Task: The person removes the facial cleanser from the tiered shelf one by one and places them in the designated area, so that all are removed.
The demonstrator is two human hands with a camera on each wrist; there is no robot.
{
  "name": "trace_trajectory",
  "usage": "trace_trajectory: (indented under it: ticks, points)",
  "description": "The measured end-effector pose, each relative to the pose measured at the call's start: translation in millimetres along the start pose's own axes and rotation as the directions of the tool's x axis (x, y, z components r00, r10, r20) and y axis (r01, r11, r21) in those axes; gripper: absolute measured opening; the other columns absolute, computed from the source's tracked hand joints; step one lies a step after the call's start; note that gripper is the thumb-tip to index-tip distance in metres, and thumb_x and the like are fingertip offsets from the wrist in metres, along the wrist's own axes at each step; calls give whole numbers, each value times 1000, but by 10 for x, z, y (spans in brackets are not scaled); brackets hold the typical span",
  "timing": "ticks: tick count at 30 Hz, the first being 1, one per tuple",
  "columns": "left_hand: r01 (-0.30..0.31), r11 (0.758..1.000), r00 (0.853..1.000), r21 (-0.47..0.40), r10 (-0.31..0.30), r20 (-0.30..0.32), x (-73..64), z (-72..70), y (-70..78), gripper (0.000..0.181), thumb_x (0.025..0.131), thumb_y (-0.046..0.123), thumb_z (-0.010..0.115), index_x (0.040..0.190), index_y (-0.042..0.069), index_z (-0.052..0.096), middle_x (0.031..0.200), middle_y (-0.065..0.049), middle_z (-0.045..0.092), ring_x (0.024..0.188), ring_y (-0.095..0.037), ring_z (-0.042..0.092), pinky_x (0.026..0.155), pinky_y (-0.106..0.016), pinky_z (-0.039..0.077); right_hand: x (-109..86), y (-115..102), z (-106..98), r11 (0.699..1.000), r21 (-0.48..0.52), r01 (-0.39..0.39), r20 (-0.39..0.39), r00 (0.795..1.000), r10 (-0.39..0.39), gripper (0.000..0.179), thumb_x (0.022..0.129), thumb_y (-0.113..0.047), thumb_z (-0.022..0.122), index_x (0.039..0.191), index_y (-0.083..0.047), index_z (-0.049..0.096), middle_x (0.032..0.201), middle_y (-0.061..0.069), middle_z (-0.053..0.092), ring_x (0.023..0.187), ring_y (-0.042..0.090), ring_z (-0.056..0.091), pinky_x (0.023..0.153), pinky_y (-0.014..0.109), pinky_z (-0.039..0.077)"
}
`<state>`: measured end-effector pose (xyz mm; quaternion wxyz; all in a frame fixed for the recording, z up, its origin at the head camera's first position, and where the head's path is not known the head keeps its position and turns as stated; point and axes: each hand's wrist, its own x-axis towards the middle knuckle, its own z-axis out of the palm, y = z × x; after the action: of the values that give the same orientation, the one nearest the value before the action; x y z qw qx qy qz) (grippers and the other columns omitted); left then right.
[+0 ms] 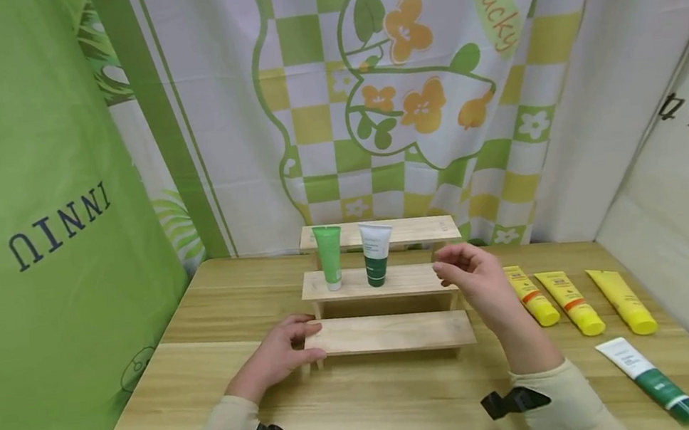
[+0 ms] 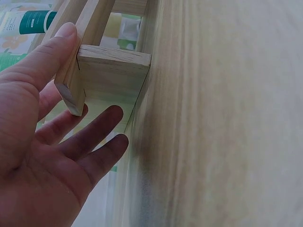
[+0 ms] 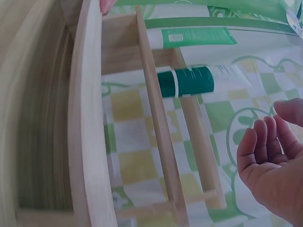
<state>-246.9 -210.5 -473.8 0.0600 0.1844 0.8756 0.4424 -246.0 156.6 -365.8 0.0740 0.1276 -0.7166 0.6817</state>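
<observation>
A three-step wooden display stand (image 1: 391, 332) stands on the table. My left hand (image 1: 277, 352) holds the left end of its lowest board; in the left wrist view the thumb (image 2: 66, 35) lies against the board and the other fingers spread around the end. On the middle step a light green tube (image 1: 329, 256) stands upright, cap down. Beside it, to the right, a white and dark green tube (image 1: 378, 257) also stands on its cap. My right hand (image 1: 478, 281) hovers by the stand's right side, fingers loosely bent, holding nothing, as the right wrist view confirms.
Right of the stand, several yellow tubes lie on the table, among them a tube (image 1: 571, 303) with an orange band. Closer to me lies another white and dark green tube (image 1: 652, 381). Patterned curtains (image 1: 321, 132) hang behind, and a green cloth (image 1: 55, 279) hangs on the left.
</observation>
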Motion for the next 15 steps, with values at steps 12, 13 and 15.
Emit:
trace_trajectory:
  ticks: [12,13,15]
  points:
    - [-12,1000,1000,24,12,-8,37,32,-72,63,82,44,78,131,6,64,142,-10,48,124,-30,51,100,-47,42,229,117,305,988,156,17,-104,995,0,25,90,2,66,107,16,54,86,4,61,76,14,58,69,26,53]
    - [-14,999,1000,29,14,-10,38,31,-76,63,82,44,78,130,6,64,142,-10,48,124,-31,50,101,-47,42,246,128,328,987,163,17,-105,994,0,25,90,3,66,107,16,54,86,3,61,76,13,58,69,26,53]
    - [-18,999,1000,36,18,-14,38,27,-76,64,81,44,78,130,6,64,142,-10,48,125,-32,49,101,-49,41,287,152,372,984,174,20,-105,994,-2,25,91,3,66,107,16,53,87,2,60,77,12,57,70,26,53]
